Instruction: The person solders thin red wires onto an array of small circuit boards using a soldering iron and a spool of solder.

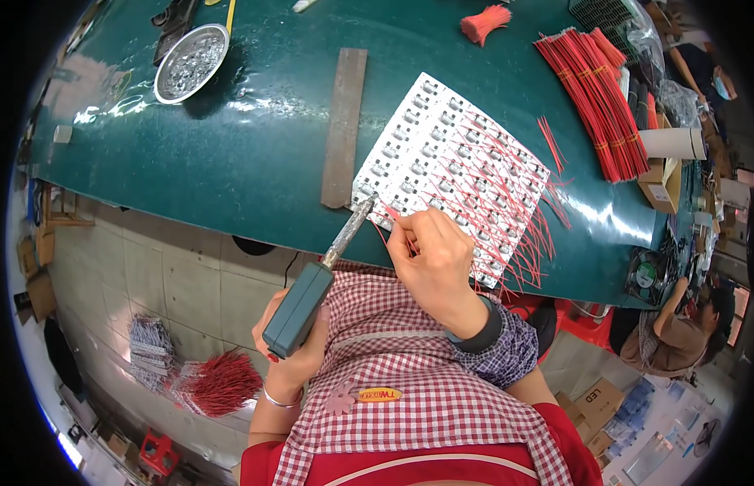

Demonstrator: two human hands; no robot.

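Observation:
My left hand (306, 356) is wrapped round the dark green body of a soldering gun (300, 306). Its metal barrel slants up to the near left corner of a white circuit board panel (387, 155), with the tip at or just over the surface. Beside that tip, my right hand (438, 257) pinches a thin red wire (391, 213) between thumb and fingertips. Rows of small dark and silvery parts cover the panel. Many loose red wires (523, 212) stick out across its right half; the left half shows none standing up.
A flat metal bar (343, 130) lies left of the panel on the green table (264, 154). Farther left stands a metal bowl (192, 65) of small shiny bits. Bundled red wires (596, 105) lie at the right, near a fan (646, 274). Another person (677, 336) sits at the far right.

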